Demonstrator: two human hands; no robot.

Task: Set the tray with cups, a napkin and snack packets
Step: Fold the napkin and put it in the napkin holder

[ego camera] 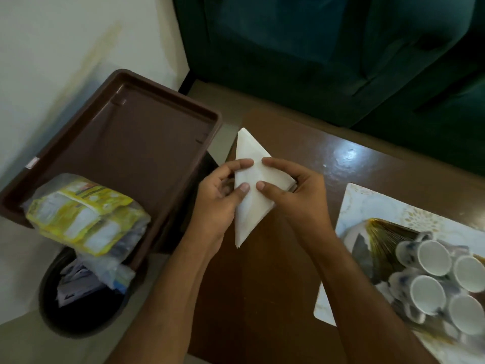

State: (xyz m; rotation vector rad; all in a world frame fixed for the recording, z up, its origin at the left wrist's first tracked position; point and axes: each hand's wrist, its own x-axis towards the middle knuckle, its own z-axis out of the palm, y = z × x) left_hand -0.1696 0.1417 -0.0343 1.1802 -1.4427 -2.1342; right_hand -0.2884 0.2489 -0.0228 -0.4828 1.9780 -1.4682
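- The white cups with blue pattern on the pale gold-flecked placemat are blurred and partly cut off at the right edge.
- A brown wooden table stands before a dark green sofa; a brown plastic tray holds yellow snack packets.
- The left hand and right hand both pinch the folded white paper napkin above the table.

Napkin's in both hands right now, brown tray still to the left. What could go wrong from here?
1. The brown tray seems to sit tilted on a round bin; setting the napkin down could tip it.
2. The snack packets overhang its near edge and might slide off.
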